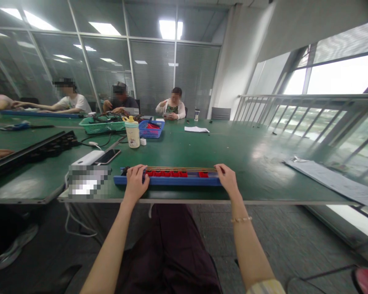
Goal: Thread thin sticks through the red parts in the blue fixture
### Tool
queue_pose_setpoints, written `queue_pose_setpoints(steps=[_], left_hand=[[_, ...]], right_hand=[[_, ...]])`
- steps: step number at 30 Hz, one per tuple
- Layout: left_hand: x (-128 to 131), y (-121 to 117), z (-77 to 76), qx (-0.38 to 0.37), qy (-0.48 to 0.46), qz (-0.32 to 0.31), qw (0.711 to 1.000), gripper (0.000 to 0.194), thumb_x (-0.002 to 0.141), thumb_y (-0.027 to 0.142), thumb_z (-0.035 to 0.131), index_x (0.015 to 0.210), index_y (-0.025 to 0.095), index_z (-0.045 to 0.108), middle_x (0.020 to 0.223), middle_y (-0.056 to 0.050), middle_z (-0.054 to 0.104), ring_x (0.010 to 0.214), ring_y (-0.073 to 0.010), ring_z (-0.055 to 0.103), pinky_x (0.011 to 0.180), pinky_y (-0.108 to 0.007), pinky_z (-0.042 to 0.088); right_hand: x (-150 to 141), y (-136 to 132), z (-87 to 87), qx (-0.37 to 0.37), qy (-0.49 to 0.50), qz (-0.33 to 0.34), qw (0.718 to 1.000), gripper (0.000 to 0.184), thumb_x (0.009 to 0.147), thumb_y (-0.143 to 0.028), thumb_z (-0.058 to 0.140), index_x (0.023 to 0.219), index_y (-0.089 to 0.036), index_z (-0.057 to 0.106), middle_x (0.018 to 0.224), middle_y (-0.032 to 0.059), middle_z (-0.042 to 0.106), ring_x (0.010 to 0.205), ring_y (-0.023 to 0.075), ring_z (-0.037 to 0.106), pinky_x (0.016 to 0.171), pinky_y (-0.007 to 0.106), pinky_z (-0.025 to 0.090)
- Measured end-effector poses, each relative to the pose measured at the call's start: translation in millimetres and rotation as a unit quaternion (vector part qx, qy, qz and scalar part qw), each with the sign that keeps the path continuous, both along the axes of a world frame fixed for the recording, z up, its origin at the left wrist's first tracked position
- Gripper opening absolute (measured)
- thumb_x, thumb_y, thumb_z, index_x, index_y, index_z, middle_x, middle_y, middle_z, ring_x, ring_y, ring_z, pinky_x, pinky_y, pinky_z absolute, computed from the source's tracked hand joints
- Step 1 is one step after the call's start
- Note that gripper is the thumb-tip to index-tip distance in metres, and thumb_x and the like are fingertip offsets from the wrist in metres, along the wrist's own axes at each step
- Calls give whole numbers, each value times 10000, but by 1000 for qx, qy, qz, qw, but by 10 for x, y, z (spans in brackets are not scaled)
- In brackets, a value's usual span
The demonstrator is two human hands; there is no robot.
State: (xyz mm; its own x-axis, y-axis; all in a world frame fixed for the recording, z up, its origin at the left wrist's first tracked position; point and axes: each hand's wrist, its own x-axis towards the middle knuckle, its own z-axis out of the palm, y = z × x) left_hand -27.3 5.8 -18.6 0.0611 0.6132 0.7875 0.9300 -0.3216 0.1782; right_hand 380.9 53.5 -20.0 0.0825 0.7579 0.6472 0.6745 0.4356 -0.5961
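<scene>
The left hand (136, 183) and the right hand (227, 178) sit at opposite ends of a long blue plastic tray (167, 181), their fingers curled over it in what looks like a grip. The tray lies at the near edge of the green worktop (257, 163). Five red blocks (167, 174) show in it: four in a row, a gap, then one alone. The left hand may hide more. Thin tan rods (180, 168) run along the tray's far side. Farther off stand one cream plastic bottle (132, 134), one blue basket (151, 129) and one green basket (102, 125).
</scene>
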Motion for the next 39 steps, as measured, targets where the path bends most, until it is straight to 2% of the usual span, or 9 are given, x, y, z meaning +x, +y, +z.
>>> queue_pose_setpoints(steps=[17,30,34,39], left_hand=[[-8,1,6,-7,1,0,1000,354,894,278,457,1193,181,619,1212,-126,592,1131,-285,485,1043,-464,381],[-12,11,-11,-10,5,7,1000,414,893,280,453,1273,186,589,1211,-128,582,1130,-293,470,1042,-468,382],[-8,9,-7,-8,1,4,1000,415,895,281,450,1278,191,582,1208,-127,581,1127,-292,468,1044,-465,383],[-6,1,6,-7,2,0,1000,409,895,276,454,1274,210,593,1195,-122,586,1121,-288,476,1037,-464,388]], right_hand=[[35,-68,76,-39,33,26,998,474,913,-589,435,874,-215,724,904,75,745,840,239,669,792,356,485],[98,-5,9,-29,67,-30,997,523,892,-609,441,848,-190,752,913,113,759,856,271,686,804,389,496],[136,3,2,-36,99,-52,993,544,866,-631,466,856,-171,758,861,127,757,815,277,689,783,390,501],[159,17,-17,-44,117,-47,991,543,845,-636,498,873,-161,758,841,127,758,818,285,693,783,398,505]])
